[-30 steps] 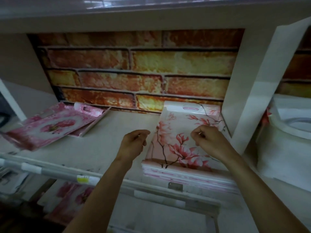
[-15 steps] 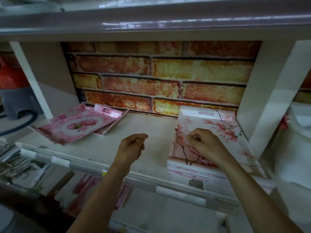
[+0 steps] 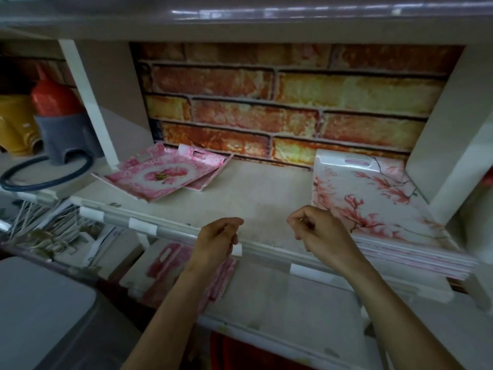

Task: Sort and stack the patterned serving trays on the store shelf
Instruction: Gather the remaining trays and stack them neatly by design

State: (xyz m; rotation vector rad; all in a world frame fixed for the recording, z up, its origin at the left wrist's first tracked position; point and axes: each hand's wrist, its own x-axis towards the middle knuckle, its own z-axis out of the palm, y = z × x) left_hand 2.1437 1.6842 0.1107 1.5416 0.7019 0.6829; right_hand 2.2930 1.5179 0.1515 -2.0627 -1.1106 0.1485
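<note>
Pink blossom branches covered the top of a stack of pale trays (image 3: 373, 198) that lay at the right end of the shelf (image 3: 261, 190), close beside the white divider (image 3: 440, 124). The stack's front edge reached the shelf's front rail (image 3: 165, 231), and its handle slot faced the brick-patterned back panel (image 3: 293, 102). At the left end, well apart from that stack, a pink tray with a rose in its middle (image 3: 160, 177) lay askew on top of a second pink tray (image 3: 210, 166), whose handle end pointed toward the back panel.

Both hands hovered over the front rail, between the two groups of trays. The left hand (image 3: 216, 243) had its fingers loosely curled and held nothing. The right hand (image 3: 317, 231), just beside the near left corner of the blossom stack, was likewise loosely curled and empty, and whether it touched the stack could not be told.

On the shelf below, partly hidden by the left forearm, lay more pink trays (image 3: 162, 263). In the compartment to the left stood a red vessel (image 3: 52, 98) in a grey holder (image 3: 64, 134), with a yellow item (image 3: 13, 121) beside it and a dark blue ring (image 3: 48, 174) in front.
</note>
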